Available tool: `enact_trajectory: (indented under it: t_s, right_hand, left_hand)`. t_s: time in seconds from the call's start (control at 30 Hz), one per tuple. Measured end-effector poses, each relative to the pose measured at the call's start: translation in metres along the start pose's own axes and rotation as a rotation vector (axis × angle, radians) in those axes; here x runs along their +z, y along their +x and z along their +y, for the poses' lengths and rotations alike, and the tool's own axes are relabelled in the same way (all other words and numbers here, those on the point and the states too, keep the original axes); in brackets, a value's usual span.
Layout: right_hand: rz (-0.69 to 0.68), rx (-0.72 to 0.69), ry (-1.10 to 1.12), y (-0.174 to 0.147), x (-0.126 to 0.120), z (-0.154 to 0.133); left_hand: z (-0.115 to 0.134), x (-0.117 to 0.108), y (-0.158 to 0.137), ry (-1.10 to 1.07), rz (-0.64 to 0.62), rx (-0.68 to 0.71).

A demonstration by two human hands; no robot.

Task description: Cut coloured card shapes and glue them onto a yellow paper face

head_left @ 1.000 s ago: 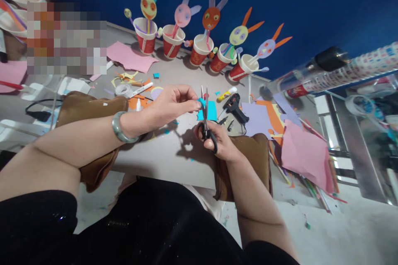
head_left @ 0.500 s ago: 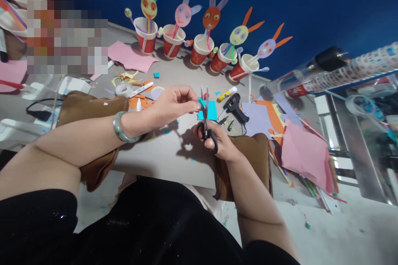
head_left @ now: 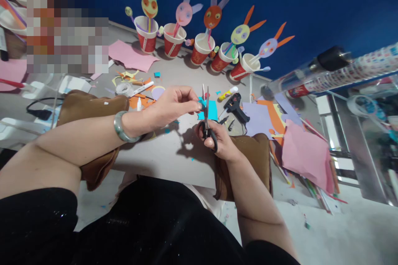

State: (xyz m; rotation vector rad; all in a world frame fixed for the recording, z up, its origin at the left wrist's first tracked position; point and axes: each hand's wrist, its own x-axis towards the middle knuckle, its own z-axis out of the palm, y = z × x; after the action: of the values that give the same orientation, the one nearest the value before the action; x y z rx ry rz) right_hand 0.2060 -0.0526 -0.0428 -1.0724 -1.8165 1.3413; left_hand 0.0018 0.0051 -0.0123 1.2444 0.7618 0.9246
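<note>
My right hand [head_left: 219, 138] is closed round the black handles of a pair of scissors [head_left: 206, 109], blades pointing away from me and slightly apart. Pinched in the fingertips of my left hand [head_left: 178, 105] is a small piece of blue paper [head_left: 202, 103], right at the blades; its exact outline is partly hidden. Behind the scissors a larger blue paper sheet [head_left: 212, 111] lies on the table. A black glue gun [head_left: 238, 107] and a yellow glue stick [head_left: 228, 93] rest just to the right of it.
Red paper cups [head_left: 147, 41] with paper rabbit figures stand along the blue wall. Brown cushions [head_left: 93, 109] lie at the table's front edge. Pink paper [head_left: 306, 153], purple paper [head_left: 261, 116] and straws are on the right. Paper scraps, a tape roll [head_left: 123, 88] and markers lie left.
The scissor blades have opened slightly wider. Both hands stay in almost the same place, and the view has shifted a little.
</note>
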Motion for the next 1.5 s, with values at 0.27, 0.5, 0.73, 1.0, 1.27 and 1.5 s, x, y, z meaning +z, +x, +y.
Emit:
enact_trajectory:
  t_s: [0.27, 0.5, 0.73, 1.0, 1.27, 1.5]
  right_hand:
    - [0.005, 0.005, -0.001, 0.0009, 0.0000, 0.0027]
    - [0.009, 0.008, -0.007, 0.0010, -0.0001, 0.0031]
    - [0.024, 0.026, -0.017, 0.0011, 0.0000, 0.0018]
    - [0.038, 0.024, -0.019, 0.0008, -0.0003, 0.0003]
    - [0.046, 0.022, -0.013, 0.0015, 0.0000, -0.0011]
    - [0.050, 0.029, -0.017, 0.0015, -0.0010, -0.0009]
  left_hand:
    - [0.0010, 0.0003, 0.0001, 0.019, -0.006, -0.005]
    - [0.0019, 0.0016, 0.0005, 0.019, 0.002, -0.021]
    - [0.0020, 0.0009, 0.0003, 0.017, 0.000, -0.008]
    - [0.0009, -0.0003, 0.0004, 0.014, -0.008, 0.005]
    - [0.0010, 0.0005, 0.0005, -0.013, -0.001, 0.005]
    - [-0.0004, -0.0009, 0.0004, -0.021, -0.003, 0.012]
